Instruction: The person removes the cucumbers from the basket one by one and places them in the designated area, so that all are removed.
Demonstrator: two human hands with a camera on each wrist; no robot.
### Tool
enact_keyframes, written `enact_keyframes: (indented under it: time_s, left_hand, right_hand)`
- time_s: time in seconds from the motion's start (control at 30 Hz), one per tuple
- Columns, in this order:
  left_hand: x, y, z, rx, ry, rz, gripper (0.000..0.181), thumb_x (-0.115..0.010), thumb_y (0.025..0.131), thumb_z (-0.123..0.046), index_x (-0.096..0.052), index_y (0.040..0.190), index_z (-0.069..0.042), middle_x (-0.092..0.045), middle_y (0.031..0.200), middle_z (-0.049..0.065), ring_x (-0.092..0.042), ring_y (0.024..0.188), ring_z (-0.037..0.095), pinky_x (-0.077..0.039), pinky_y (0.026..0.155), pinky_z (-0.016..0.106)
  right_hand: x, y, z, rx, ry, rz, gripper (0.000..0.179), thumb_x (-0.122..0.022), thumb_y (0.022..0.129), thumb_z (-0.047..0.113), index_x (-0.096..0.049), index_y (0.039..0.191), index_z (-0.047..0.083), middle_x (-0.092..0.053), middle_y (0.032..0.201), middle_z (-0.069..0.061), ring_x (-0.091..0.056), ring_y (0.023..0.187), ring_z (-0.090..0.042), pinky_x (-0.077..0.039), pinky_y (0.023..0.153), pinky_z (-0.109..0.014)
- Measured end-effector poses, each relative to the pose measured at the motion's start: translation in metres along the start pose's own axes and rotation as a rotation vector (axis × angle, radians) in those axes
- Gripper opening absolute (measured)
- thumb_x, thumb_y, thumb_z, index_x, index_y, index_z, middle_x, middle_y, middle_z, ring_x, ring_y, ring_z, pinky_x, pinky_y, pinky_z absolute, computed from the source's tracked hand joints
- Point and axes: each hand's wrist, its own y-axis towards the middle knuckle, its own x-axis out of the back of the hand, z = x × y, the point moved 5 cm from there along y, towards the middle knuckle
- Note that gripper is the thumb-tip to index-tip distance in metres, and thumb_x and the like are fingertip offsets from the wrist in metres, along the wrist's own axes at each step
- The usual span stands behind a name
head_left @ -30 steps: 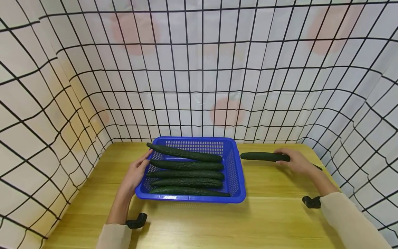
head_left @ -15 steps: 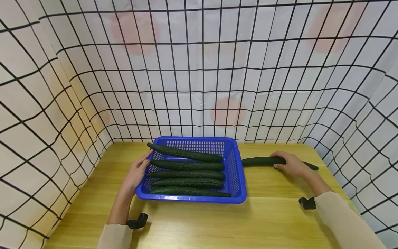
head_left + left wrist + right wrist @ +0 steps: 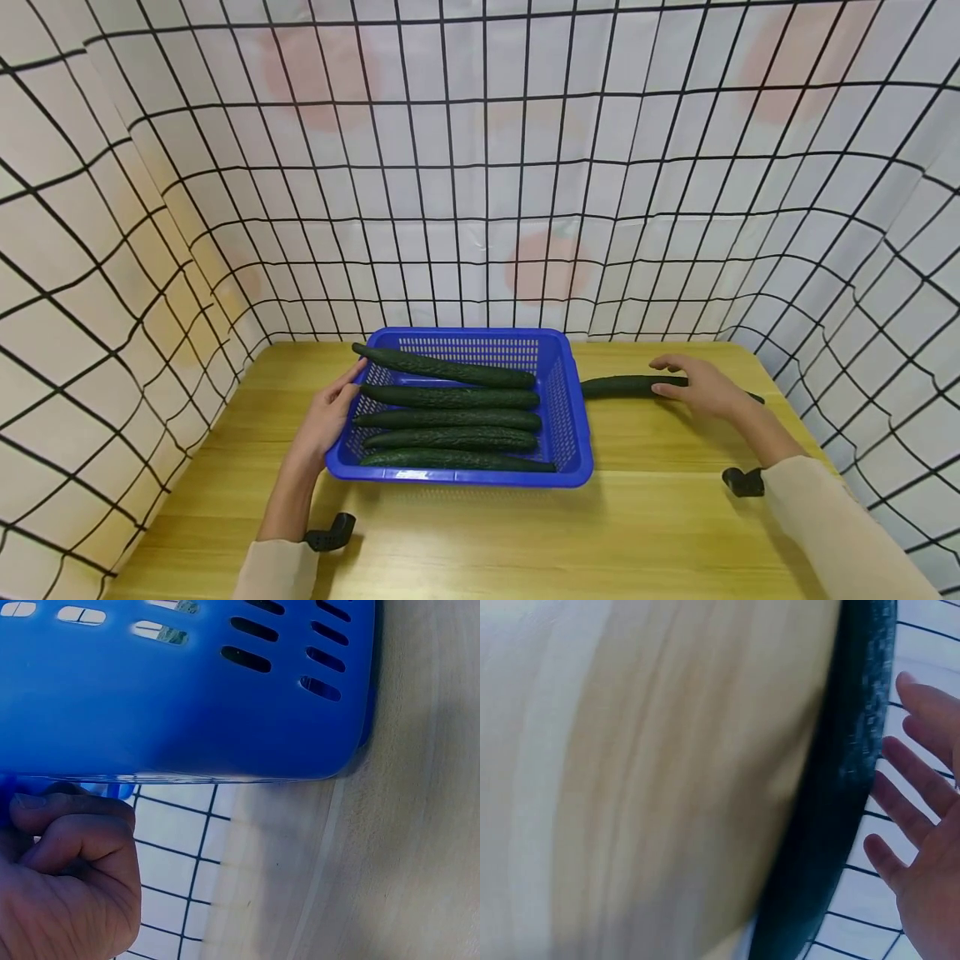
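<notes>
A blue plastic basket (image 3: 576, 454) stands on the table, holding several dark green cucumbers (image 3: 450, 421) laid crosswise. The rearmost of them pokes its thin end over the left rim. My left hand (image 3: 330, 417) grips that left rim, and its curled fingers (image 3: 82, 840) show at the edge in the left wrist view. To the right of the basket lies a single cucumber (image 3: 622, 387), its left end close to the basket's side. My right hand (image 3: 705, 390) is over this cucumber with fingers spread and thumb apart; in the right wrist view the fingertips (image 3: 892, 746) are beside the cucumber.
A wooden table (image 3: 480, 542) carries everything. White sheeting behind black wire mesh (image 3: 487, 192) encloses the back and both sides. Each wrist wears a small black camera (image 3: 742, 482).
My right hand has lowered the single cucumber onto the table, slightly nearer me, and its fingers have loosened from it. The left hand and the basket have stayed put.
</notes>
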Motion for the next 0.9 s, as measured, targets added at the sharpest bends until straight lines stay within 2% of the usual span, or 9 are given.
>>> enact_keyframes:
  time_s: [0.13, 0.2, 0.37, 0.4, 0.43, 0.67, 0.9]
  left_hand:
    - [0.0, 0.0, -0.001, -0.001, -0.001, 0.004, 0.051, -0.039, 0.11, -0.026, -0.038, 0.16, -0.037, -0.024, 0.17, 0.003, -0.028, 0.153, 0.028, -0.031, 0.119, 0.049]
    - [-0.001, -0.001, -0.001, 0.002, 0.001, 0.002, 0.051, -0.039, 0.11, -0.026, -0.038, 0.159, -0.037, -0.025, 0.17, 0.003, -0.032, 0.151, 0.028, -0.036, 0.116, 0.044]
    - [0.0, -0.001, -0.002, 0.009, 0.006, 0.001, 0.051, -0.04, 0.11, -0.028, -0.038, 0.16, -0.038, -0.025, 0.17, 0.004, -0.03, 0.153, 0.03, -0.033, 0.119, 0.048]
    - [0.0, -0.001, -0.001, 0.009, 0.003, 0.002, 0.051, -0.04, 0.11, -0.028, -0.038, 0.16, -0.038, -0.025, 0.171, 0.004, -0.028, 0.154, 0.031, -0.029, 0.121, 0.052]
    - [0.0, -0.001, -0.001, 0.009, 0.003, 0.002, 0.051, -0.04, 0.11, -0.028, -0.038, 0.16, -0.038, -0.025, 0.17, 0.005, -0.027, 0.154, 0.031, -0.027, 0.122, 0.053]
    - [0.0, -0.001, -0.001, 0.012, 0.006, 0.004, 0.05, -0.039, 0.11, -0.028, -0.037, 0.159, -0.038, -0.026, 0.17, 0.006, -0.034, 0.148, 0.029, -0.033, 0.117, 0.049]
    - [-0.001, -0.003, -0.004, -0.002, -0.01, 0.015, 0.052, -0.038, 0.11, -0.026, -0.036, 0.161, -0.034, -0.023, 0.171, 0.007, -0.026, 0.154, 0.032, -0.025, 0.123, 0.054]
  right_hand:
    - [0.011, 0.0, 0.013, 0.005, -0.016, -0.028, 0.058, -0.059, 0.103, 0.044, -0.054, 0.146, 0.005, -0.056, 0.145, -0.023, -0.047, 0.134, -0.047, -0.04, 0.103, -0.068]
    - [0.018, 0.001, 0.023, 0.003, -0.018, -0.041, 0.059, -0.058, 0.104, 0.045, -0.053, 0.147, 0.006, -0.055, 0.146, -0.024, -0.048, 0.134, -0.047, -0.039, 0.103, -0.068]
    - [0.029, 0.009, 0.048, 0.028, -0.028, -0.061, 0.058, -0.057, 0.104, 0.046, -0.054, 0.147, 0.008, -0.054, 0.147, -0.023, -0.048, 0.134, -0.046, -0.038, 0.105, -0.068]
    - [0.031, 0.012, 0.053, 0.038, -0.026, -0.064, 0.057, -0.057, 0.104, 0.046, -0.055, 0.146, 0.008, -0.055, 0.147, -0.022, -0.049, 0.134, -0.045, -0.038, 0.105, -0.068]
    - [0.032, 0.015, 0.058, 0.049, -0.024, -0.067, 0.056, -0.056, 0.104, 0.046, -0.055, 0.146, 0.008, -0.055, 0.147, -0.021, -0.049, 0.134, -0.044, -0.039, 0.105, -0.067]
    - [0.039, 0.032, 0.099, 0.112, 0.014, -0.075, 0.052, -0.057, 0.105, 0.042, -0.055, 0.147, 0.011, -0.058, 0.145, -0.016, -0.051, 0.134, -0.04, -0.039, 0.107, -0.065]
    - [0.039, 0.047, 0.147, 0.174, 0.063, -0.071, 0.053, -0.058, 0.104, 0.044, -0.056, 0.145, 0.012, -0.061, 0.142, -0.014, -0.053, 0.133, -0.037, -0.039, 0.109, -0.063]
